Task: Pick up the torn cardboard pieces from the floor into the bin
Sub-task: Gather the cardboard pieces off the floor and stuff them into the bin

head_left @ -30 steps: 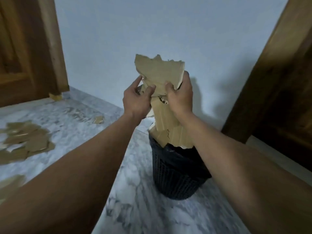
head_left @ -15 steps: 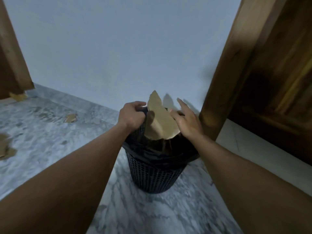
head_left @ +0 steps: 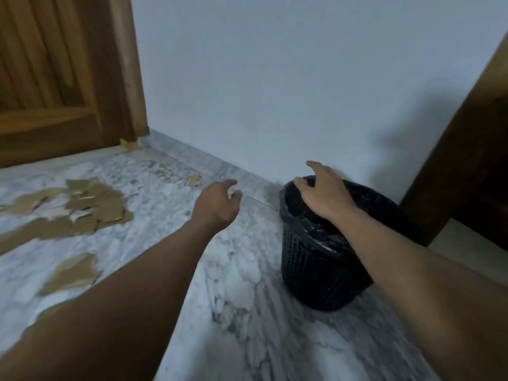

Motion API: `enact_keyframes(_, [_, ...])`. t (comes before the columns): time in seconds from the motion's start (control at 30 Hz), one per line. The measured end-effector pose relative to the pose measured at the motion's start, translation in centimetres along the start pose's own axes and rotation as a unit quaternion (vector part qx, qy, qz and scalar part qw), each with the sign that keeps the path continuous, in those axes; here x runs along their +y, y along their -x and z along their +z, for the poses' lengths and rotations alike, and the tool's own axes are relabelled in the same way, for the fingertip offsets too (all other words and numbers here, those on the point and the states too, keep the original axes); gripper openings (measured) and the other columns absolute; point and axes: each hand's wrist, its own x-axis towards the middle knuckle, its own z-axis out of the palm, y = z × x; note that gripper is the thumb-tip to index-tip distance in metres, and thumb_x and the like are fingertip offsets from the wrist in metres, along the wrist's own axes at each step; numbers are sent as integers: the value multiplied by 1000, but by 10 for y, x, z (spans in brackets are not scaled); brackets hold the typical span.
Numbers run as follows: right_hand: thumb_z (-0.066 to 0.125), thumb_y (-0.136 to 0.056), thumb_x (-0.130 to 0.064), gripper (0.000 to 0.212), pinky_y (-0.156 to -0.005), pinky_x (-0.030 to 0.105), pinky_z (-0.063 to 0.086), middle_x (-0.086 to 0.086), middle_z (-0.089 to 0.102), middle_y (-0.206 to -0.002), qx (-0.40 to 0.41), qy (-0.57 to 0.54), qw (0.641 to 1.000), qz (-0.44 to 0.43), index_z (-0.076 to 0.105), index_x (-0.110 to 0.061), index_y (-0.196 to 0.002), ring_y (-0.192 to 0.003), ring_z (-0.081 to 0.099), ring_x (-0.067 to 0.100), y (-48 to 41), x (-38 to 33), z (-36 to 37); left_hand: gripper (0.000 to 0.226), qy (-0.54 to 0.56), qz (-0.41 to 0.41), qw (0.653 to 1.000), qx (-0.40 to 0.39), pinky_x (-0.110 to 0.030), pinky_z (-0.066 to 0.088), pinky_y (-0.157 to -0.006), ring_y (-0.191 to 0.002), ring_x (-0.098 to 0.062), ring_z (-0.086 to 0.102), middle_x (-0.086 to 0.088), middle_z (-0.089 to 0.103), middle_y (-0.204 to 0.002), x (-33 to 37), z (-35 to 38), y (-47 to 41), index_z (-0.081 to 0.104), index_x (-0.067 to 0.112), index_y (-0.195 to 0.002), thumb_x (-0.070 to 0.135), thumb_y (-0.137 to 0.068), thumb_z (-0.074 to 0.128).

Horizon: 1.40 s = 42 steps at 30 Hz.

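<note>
A black mesh bin point(head_left: 316, 273) with a black liner stands on the marble floor near the wall. My right hand point(head_left: 324, 195) hovers over the bin's mouth, fingers spread, holding nothing. My left hand point(head_left: 217, 206) is in the air left of the bin, fingers loosely apart and empty. A heap of torn brown cardboard pieces point(head_left: 82, 207) lies on the floor at the left. One separate piece point(head_left: 72, 273) lies nearer me, and a small scrap point(head_left: 193, 180) sits close to the wall. The bin's inside is hidden by my right hand.
A wooden door point(head_left: 55, 78) fills the upper left. Dark wooden furniture point(head_left: 467, 149) stands right of the bin. A pale wall runs behind. The floor is grey-white marble point(head_left: 242, 298).
The cardboard I held in both hands went down into the bin and I let go. My left hand has swung away to the left. The view turned left toward the pieces on the floor.
</note>
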Motion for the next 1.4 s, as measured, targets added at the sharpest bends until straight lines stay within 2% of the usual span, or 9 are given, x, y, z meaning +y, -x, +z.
enact_keyframes(0.23, [46,-103,-48,62,-121,50,26,5,25,-165,-60,30,995,-73,30,-24,-158,-152,24,28,-22,-89,111,50,-58,-97,993,43,-40,39,-106,-135,-36,47,-17,50,-149,-132,-67,18,44,18,-151,37,-105,44])
enact_keyframes(0.43, [48,-100,-51,65,-117,46,34,8,30,-163,-118,1,992,-52,32,-23,-157,-146,34,33,-49,-166,219,57,-62,-146,986,55,-49,44,-103,-136,-38,45,-16,49,-149,-237,-111,17,37,19,-154,46,-104,42])
enact_keyframes(0.67, [44,-100,-59,72,-120,51,28,6,19,-168,-214,-3,977,0,21,-27,-160,-151,27,30,-87,-221,325,62,-113,-210,970,52,-48,44,-103,-133,-36,44,-14,50,-145,-336,-148,0,35,24,-154,54,-100,43])
enact_keyframes(0.83, [44,-101,-57,74,-121,50,26,7,15,-169,-234,0,972,-11,18,-24,-161,-152,23,29,-143,-209,407,87,-150,-218,962,62,-54,27,-117,-147,-37,25,-18,36,-156,-401,-109,-43,36,25,-152,79,-86,27])
enact_keyframes(0.97, [44,-99,-61,79,-122,52,23,5,10,-170,-235,23,972,4,17,-21,-162,-154,18,27,-200,-175,463,87,-245,-222,938,101,-64,-5,-119,-154,-40,-10,-16,5,-168,-445,-84,-77,17,37,-158,83,-85,15])
enact_keyframes(1.07, [44,-99,-63,83,-123,53,18,9,2,-171,-192,52,980,18,16,-17,-162,-156,12,30,-249,-154,492,87,-276,-269,915,116,-71,-10,-115,-152,-41,-18,-10,-10,-169,-471,-73,-85,0,44,-159,87,-83,3])
enact_keyframes(1.13, [40,-98,-67,83,-123,56,13,13,-5,-170,-167,79,982,30,18,-18,-161,-156,9,33,-285,-144,508,85,-272,-309,908,76,-74,-7,-113,-153,-41,-14,-6,-8,-169,-483,-69,-90,-2,46,-157,86,-83,-3])
enact_keyframes(1.27, [14,-89,-80,87,-118,69,7,10,3,-170,-189,113,972,82,11,-32,-162,-154,8,39,-332,-141,536,69,-295,-321,896,85,-70,7,-116,-153,-31,11,-2,24,-164,-482,-68,-92,31,41,-149,74,-93,10])
enact_keyframes(1.4, [24,-92,-78,83,-116,71,1,14,18,-165,-198,117,972,53,24,-28,-158,-152,16,36,-335,-183,571,59,-302,-369,868,136,-59,28,-109,-127,-35,41,-11,49,-130,-479,-70,-95,55,25,-123,70,-90,33])
